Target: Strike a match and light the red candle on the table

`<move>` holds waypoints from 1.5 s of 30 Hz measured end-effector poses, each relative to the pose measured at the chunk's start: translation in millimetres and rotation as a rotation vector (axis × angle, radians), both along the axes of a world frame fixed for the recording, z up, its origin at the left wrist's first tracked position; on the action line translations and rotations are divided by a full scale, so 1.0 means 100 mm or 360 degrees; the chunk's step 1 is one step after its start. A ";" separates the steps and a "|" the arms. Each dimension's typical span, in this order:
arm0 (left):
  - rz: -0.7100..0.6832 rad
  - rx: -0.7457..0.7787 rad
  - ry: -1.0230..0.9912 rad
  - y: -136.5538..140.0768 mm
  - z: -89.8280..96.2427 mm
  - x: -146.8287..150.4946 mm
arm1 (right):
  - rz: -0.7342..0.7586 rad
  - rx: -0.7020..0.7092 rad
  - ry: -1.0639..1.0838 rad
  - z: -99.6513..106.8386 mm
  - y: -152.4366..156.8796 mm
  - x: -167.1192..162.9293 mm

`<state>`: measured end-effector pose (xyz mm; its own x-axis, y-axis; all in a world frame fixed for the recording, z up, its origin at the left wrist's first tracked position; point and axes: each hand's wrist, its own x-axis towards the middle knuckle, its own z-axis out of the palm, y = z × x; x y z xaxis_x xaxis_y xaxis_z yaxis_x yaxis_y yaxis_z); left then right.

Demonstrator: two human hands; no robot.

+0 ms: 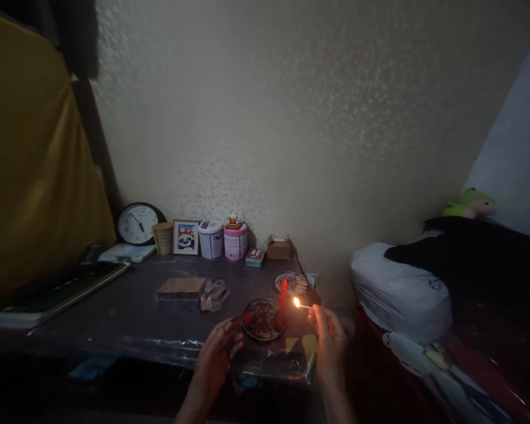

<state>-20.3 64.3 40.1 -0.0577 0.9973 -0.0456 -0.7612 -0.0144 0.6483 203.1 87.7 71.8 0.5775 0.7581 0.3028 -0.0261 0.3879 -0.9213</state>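
Right hand (329, 341) pinches a lit match (304, 305) between thumb and fingertips. Match lies near level, long axis running left to right, burning head pointing left toward the candle. Flame sits just to the right of the candle (283, 300), close to its upper part but apart from it; no touch visible.

Candle is red, upright, long axis vertical, standing at the right rim of a small round dish (261, 320). Dish holds something dark and crumbly; cannot tell what. Wick too small to make out.

Left hand (216, 356) is curled around a small dark thing, perhaps a matchbox; dim light, cannot tell for sure. It sits just left of the dish, near its rim. Right hand is the nearer one to the candle's top; left is lower and off to the other side.

Surface (128, 312) is dark and glossy, with a plastic-looking cover. Further back: a flat ribbed block (182, 287), a crumpled clear bag (214, 294), a patterned plate (291, 282) behind the candle. Along the wall: clock (137, 224), framed panda picture (186, 237), white tub (211, 239), pink tub (235, 240) with a small figure on top, small cardboard box (278, 248). Books (48, 291) lie at far left. Bed (446, 318) to the right, with a green soft toy (470, 203) beyond it.
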 end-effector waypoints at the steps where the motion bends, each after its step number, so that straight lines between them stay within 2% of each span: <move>1: 0.0001 0.0013 -0.0013 0.05 0.01 0.01 | 0.0014 0.0001 0.0041 0.01 0.03 0.00; 7: -0.0027 0.0060 0.0044 0.19 -0.06 -0.01 | 0.0138 0.0060 0.0310 0.16 0.14 -0.01; 12: -0.0040 0.0013 0.0072 0.13 -0.16 -0.05 | 0.0247 0.0103 0.0498 0.29 0.22 0.00; 17: -0.0128 -0.0018 0.0192 0.03 -0.11 0.00 | 0.0344 0.0106 0.0586 0.36 0.29 0.02; 26: -0.0162 -0.0108 0.0203 -0.03 -0.01 0.07 | 0.0404 0.0131 0.0578 0.41 0.40 -0.05; 37: -0.0250 -0.0086 0.0203 0.00 -0.18 0.04 | 0.0438 0.0173 0.0593 0.41 0.43 -0.17; 45: -0.0303 -0.0029 0.0158 -0.02 -0.22 0.03 | 0.0456 0.0170 0.0636 0.38 0.42 -0.17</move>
<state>-17.7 62.5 18.4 0.1267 0.9896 -0.0675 -0.6813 0.1363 0.7192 185.9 130.0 110.1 0.4373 0.8801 0.1851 -0.4883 0.4052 -0.7729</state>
